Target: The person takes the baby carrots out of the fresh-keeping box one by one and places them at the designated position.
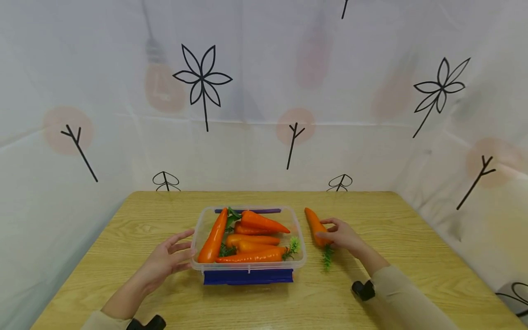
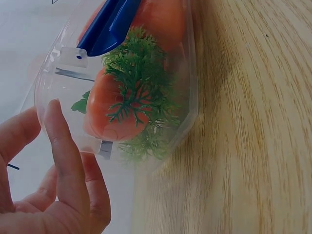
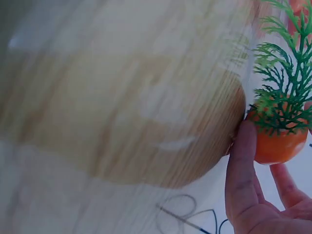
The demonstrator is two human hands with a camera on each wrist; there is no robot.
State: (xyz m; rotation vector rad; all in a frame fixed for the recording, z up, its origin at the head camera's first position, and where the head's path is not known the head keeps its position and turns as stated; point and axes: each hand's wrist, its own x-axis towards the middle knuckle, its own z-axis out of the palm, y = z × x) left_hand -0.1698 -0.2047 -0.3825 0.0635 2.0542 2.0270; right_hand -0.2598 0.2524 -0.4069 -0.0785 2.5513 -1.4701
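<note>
A clear plastic box (image 1: 198, 238) with blue latches (image 1: 248, 277) stands uncovered, several orange toy carrots (image 1: 251, 255) lying inside it. One carrot (image 1: 212, 238) leans along the left end, its tip up at the back. My left hand (image 1: 162, 263) is at the box's left wall, fingers extended and spread, fingertips right at the plastic in the left wrist view. To the right of the box, my right hand (image 1: 343, 236) pinches a single carrot (image 1: 313, 221) near its thick end, between thumb and fingers. Its green leaves (image 3: 287, 83) point toward me.
The box and the loose carrot are on a wooden table (image 1: 412, 256). Behind it and along both sides hangs a white cloth (image 1: 255, 91) printed with flowers and twigs. Dark wrist cameras (image 1: 363, 290) sit near both sleeves.
</note>
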